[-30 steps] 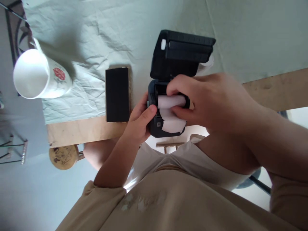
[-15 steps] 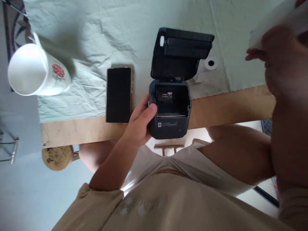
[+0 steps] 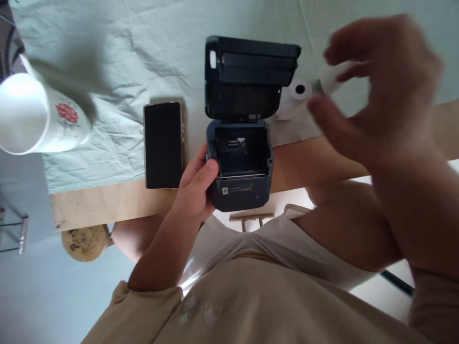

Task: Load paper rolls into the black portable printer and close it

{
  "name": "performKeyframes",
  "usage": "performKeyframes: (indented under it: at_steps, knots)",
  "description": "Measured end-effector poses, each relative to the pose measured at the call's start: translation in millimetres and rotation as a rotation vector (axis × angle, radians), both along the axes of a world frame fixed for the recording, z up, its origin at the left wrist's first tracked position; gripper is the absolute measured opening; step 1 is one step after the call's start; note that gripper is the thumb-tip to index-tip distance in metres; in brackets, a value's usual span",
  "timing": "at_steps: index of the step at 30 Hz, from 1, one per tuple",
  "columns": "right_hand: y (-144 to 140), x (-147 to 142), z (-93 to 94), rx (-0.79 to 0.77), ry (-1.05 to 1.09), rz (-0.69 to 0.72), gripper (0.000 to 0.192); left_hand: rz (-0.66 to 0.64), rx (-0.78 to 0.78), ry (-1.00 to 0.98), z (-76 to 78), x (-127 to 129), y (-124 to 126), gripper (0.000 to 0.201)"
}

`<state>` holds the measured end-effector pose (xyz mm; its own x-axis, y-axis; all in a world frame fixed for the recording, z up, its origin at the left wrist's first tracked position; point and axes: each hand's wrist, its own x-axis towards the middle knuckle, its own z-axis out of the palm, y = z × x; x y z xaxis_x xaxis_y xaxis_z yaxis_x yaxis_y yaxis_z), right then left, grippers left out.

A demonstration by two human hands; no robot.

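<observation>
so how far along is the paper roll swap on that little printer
Lid open and the printer's paper bay sits bare, so the old roll looks out. The left hand steadies the casing; the right hand hovers open, blurred, above the table. A paper roll lies by the lid, not yet loaded; the lid isn't closed.

Right hand motion-blurred, hiding part of white roll behind fingers; mug cut off at left edge; printer label too small to read.
</observation>
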<state>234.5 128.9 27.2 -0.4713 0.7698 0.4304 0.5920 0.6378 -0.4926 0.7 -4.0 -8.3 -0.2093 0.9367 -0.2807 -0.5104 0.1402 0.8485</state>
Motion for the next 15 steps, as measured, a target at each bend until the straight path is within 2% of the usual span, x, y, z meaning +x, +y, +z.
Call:
performKeyframes:
  at_steps: [3, 6, 9, 11, 13, 15]
  knots:
    - [3.3, -20.7, -8.6, -0.108, -0.225, -0.033, 0.05, 0.057, 0.006, 0.039, -4.6, -0.8, -1.2, 0.033]
    - [11.3, -31.0, -20.9, -0.199, -0.272, -0.07, 0.043, 0.049, 0.026, 0.04, -7.5, -1.3, -1.4, 0.035]
    - [15.7, -33.7, -29.4, -0.127, -0.208, -0.069, 0.038, 0.006, 0.033, 0.039, -6.5, -0.9, -1.1, 0.034]
    - [16.3, -33.1, -30.7, -0.108, -0.162, -0.071, 0.043, 0.0, 0.037, 0.056, -5.0, -0.8, -1.0, 0.034]
    - [14.9, -30.6, -27.5, -0.159, -0.068, -0.074, 0.052, -0.003, 0.041, 0.064, -4.6, -1.3, -1.0, 0.034]
    - [11.1, -26.5, -20.5, -0.242, 0.082, -0.019, 0.054, 0.0, 0.044, 0.068, -5.4, -2.3, -1.3, 0.033]
